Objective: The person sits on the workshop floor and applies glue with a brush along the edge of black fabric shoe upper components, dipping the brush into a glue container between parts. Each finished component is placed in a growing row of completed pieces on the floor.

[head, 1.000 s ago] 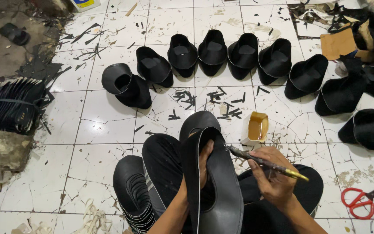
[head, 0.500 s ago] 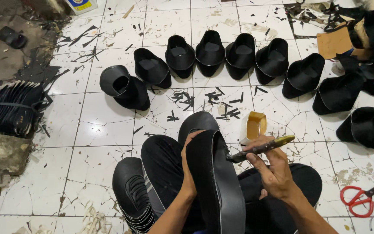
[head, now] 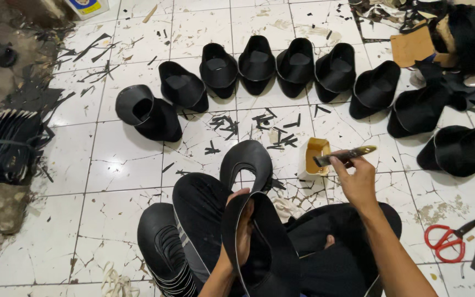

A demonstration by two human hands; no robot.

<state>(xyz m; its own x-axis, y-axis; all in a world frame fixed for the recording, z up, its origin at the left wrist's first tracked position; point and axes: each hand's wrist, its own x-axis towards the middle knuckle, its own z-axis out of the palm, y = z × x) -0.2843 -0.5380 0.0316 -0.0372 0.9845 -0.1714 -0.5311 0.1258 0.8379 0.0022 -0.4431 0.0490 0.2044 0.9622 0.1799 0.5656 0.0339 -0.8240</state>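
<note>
The left hand (head: 241, 228) grips a long curved black strip (head: 259, 220), fingers curled over its edge, holding it upright above the lap at near centre, its far end looping toward the floor tiles. The right hand (head: 358, 179) is closed around a brush (head: 344, 156), held level with its bristle end just over a small open yellow-brown pot (head: 315, 159) on the white tiled floor (head: 122, 159). Farther off, black hat-shaped pieces (head: 257, 63) stand in an arc; red-handled scissors (head: 447, 237) lie near right, and a stack of black strips (head: 163, 253) sits near left beside the leg.
</note>
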